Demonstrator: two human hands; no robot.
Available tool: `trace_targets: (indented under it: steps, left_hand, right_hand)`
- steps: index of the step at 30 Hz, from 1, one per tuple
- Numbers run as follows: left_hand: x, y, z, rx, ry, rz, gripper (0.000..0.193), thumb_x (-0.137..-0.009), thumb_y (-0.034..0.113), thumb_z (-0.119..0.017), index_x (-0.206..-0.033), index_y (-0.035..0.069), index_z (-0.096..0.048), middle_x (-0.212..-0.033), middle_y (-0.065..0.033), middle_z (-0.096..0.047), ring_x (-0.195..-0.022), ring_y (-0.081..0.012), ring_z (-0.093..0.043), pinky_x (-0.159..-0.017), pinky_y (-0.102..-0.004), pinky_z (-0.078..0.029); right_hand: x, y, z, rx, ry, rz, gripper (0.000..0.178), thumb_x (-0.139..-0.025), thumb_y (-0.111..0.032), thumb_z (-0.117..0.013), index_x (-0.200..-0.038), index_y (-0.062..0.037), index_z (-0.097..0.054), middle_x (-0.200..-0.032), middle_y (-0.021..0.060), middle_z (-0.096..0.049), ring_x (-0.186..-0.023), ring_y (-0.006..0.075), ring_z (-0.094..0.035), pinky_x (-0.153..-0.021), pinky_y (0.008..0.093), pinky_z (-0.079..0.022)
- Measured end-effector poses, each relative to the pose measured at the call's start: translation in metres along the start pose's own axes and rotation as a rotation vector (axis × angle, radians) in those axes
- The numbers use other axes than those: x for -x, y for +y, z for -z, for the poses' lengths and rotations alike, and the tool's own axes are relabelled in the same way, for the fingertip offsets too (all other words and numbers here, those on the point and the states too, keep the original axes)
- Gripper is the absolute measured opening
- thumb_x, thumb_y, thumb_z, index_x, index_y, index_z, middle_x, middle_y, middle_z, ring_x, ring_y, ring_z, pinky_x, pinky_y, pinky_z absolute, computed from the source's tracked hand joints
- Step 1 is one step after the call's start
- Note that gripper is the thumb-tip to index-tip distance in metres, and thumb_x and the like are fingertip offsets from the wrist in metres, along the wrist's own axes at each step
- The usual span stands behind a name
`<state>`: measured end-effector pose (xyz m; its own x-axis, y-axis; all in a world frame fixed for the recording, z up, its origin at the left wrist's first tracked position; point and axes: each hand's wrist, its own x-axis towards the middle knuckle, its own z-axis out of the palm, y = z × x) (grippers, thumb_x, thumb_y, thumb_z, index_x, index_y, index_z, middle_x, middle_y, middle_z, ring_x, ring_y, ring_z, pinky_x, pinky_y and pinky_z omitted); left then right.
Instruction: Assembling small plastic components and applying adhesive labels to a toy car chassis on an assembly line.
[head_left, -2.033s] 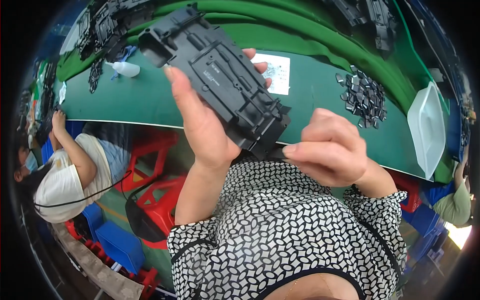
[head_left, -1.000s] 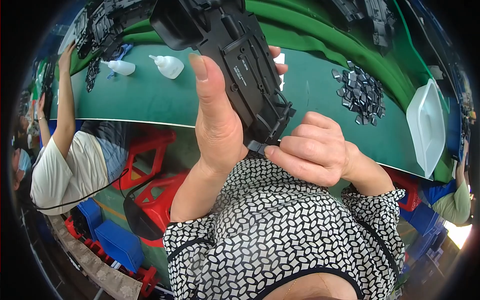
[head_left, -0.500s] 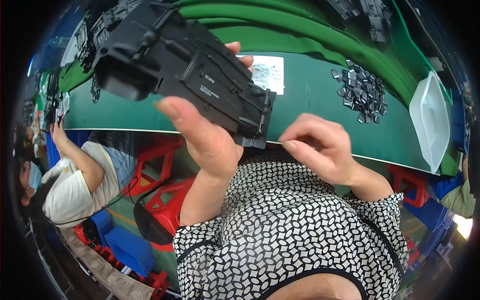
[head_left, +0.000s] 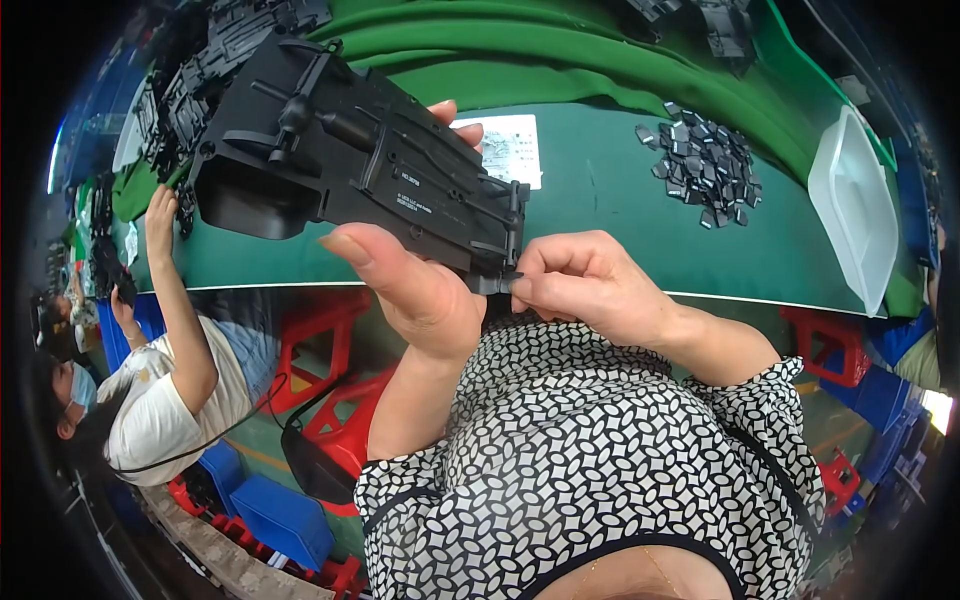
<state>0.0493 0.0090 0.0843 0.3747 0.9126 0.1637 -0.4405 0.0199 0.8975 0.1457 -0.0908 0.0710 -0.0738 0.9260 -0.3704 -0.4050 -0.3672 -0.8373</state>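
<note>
My left hand (head_left: 428,300) holds up a black plastic chassis (head_left: 370,165), long and moulded, with a deep open pocket at its left end and pale print along its middle. The thumb lies along the near side, and fingertips show past the far edge. My right hand (head_left: 590,285) is at the chassis's right end. Its thumb and index finger are pinched together against the near corner there. Whatever lies between those fingertips is too small and too covered to make out.
On the green table (head_left: 590,190) lie a pile of small black plastic pieces (head_left: 705,165) and a printed white sheet (head_left: 515,150). A white tray (head_left: 853,210) stands at the right. Green cloth (head_left: 540,70) runs behind. More black parts (head_left: 190,100) and a seated co-worker (head_left: 190,380) are at left.
My right hand has moved left from beside the chassis to touch its right end. The chassis has tilted slightly in my left hand. The co-worker's arm has reached up over the table.
</note>
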Motion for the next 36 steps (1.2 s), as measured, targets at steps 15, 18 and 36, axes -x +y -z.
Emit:
trace_targets:
  steps: [15, 18, 36]
  left_hand:
    - [-0.004, -0.003, -0.001, 0.001, 0.013, -0.029, 0.091, -0.081, 0.076, -0.023, -0.131, 0.0, -0.031, -0.12, -0.0176, -0.046, -0.101, -0.022, -0.051, -0.09, -0.0346, -0.041]
    - [-0.007, 0.005, -0.004, 0.055, -0.012, 0.003, 0.091, -0.081, 0.075, -0.027, -0.131, -0.001, -0.03, -0.121, -0.0178, -0.045, -0.103, -0.0226, -0.051, -0.091, -0.035, -0.041]
    - [-0.295, 0.091, 0.128, 0.127, 0.246, 0.015, 0.038, -0.092, 0.028, -0.042, -0.117, 0.002, -0.054, -0.12, -0.0136, -0.056, -0.109, -0.0292, -0.054, -0.099, -0.0447, -0.039]
  right_hand:
    - [-0.007, 0.0, 0.001, 0.026, 0.027, 0.023, 0.018, -0.083, -0.014, -0.053, -0.076, 0.0006, -0.06, -0.072, 0.0012, -0.058, -0.064, 0.0051, -0.048, -0.057, 0.0205, -0.039]
    - [0.0, -0.01, -0.001, 0.07, 0.031, -0.003, 0.018, -0.085, -0.016, -0.055, -0.077, -0.0004, -0.06, -0.073, 0.0008, -0.059, -0.063, 0.0047, -0.048, -0.056, 0.0207, -0.039]
    - [0.046, 0.022, 0.047, 1.179, 0.639, 0.888, 0.013, -0.066, -0.001, -0.069, -0.073, -0.0029, -0.059, -0.063, 0.0066, -0.055, -0.052, 0.023, -0.052, -0.049, 0.0331, -0.042]
